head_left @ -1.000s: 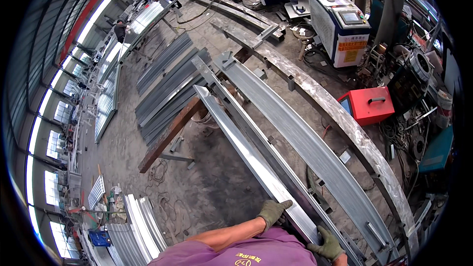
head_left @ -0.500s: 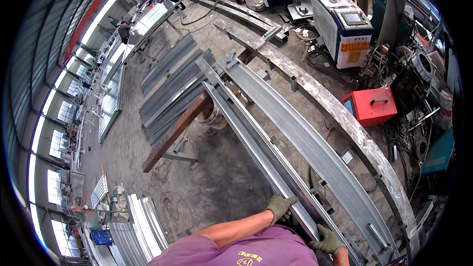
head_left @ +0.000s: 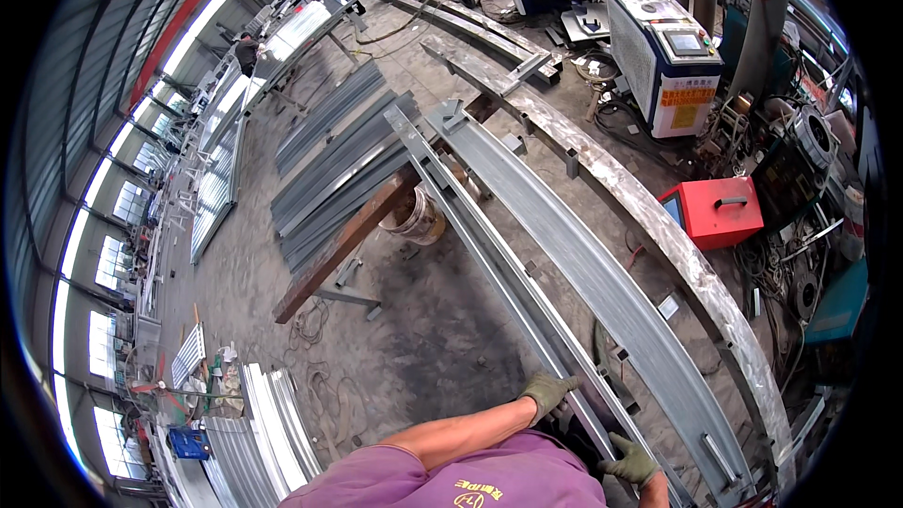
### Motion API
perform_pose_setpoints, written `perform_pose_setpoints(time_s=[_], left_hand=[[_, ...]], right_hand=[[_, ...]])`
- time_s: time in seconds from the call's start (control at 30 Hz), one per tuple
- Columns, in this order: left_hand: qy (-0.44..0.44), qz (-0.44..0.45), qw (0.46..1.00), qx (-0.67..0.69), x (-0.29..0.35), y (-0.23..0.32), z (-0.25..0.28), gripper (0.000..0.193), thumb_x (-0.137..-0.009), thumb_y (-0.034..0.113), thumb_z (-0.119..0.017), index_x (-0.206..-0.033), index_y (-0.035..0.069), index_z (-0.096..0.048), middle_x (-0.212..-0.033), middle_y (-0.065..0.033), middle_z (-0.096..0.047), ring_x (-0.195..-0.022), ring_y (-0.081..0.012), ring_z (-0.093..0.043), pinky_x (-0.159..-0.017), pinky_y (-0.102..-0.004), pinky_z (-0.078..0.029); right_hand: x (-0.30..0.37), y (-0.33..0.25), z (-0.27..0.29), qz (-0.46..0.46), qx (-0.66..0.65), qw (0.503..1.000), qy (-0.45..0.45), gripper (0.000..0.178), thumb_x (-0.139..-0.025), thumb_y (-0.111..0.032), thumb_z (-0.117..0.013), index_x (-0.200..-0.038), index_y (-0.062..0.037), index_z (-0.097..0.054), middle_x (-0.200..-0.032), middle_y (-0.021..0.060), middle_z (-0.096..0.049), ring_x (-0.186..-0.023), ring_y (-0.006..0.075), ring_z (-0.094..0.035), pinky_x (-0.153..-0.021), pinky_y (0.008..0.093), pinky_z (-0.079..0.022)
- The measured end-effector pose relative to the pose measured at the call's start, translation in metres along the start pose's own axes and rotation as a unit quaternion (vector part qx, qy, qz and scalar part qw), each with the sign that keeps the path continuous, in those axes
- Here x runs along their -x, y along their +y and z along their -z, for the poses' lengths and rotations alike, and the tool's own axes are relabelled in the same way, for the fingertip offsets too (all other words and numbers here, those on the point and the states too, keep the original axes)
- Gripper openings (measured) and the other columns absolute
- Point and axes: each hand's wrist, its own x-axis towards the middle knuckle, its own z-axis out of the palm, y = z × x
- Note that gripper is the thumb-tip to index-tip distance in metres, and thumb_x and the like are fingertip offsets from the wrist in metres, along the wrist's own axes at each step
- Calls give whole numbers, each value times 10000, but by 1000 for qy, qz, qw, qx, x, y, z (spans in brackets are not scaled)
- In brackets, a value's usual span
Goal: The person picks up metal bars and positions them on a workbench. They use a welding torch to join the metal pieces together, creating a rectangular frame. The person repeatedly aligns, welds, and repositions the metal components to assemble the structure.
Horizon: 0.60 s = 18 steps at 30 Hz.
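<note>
Both my hands wear grey-green work gloves. My left hand [head_left: 548,398] is closed round the near edge of a long, straight galvanised steel channel [head_left: 589,419]. Lower down the same channel, close to my body, my right hand [head_left: 632,461] grips it, thumb toward the left. The channel runs away from me to the upper left, its far end by a rusty steel beam [head_left: 348,243]. Close along its right side lies another long narrow metal profile [head_left: 513,266]. Beyond that is a wide galvanised channel [head_left: 593,268] with small offcuts on it. The undersides of both hands are hidden.
A long scuffed steel beam [head_left: 649,216] curves along the right. Past it stand a red box-shaped machine [head_left: 720,212] and a white-and-blue cabinet [head_left: 663,56] among cables. Stacked steel profiles [head_left: 343,179] and a dirty bucket [head_left: 419,218] are ahead. Two people work far off.
The channel in my hands has come closer to the profile on its right, narrowing the gap at the far end, and looks turned. Both hands keep hold, having shifted slightly. My view has moved a little.
</note>
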Motion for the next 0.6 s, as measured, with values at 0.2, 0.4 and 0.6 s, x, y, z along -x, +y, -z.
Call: perform_pose_setpoints(time_s=[0.2, 0.4, 0.6], left_hand=[[-21, 46, 997, 55, -18, 8, -10, 573, -969, 478, -789, -1144, -63, -718, -873, -183, -752, -628, -304, -728, -547, -431, -617], [4, 67, 991, 112, -46, -13, -12, 565, -902, 460, -848, -1164, -12, -679, -827, -206, -696, -623, -353, -712, -541, -493, -618], [27, 52, 994, 90, -81, -36, -5, 453, -952, 473, -823, -771, 144, -569, -615, -79, -613, -466, -257, -623, -386, -407, -526]], right_hand=[[-27, 58, -18, 97, 7, 995, 33, 1003, -780, -518, -827, -1588, -10, -519, -1459, 298, -642, -1391, 441, -595, -1186, 481, -459], [-17, 29, -42, -57, 117, 984, 121, 649, -914, -461, -670, -1418, -52, -653, -1325, 244, -692, -1273, 423, -656, -1068, 535, -527], [23, 46, -88, -135, 151, 933, 297, 389, -915, -236, -642, -1264, -93, -738, -1309, 130, -730, -1241, 328, -683, -1064, 467, -506]])
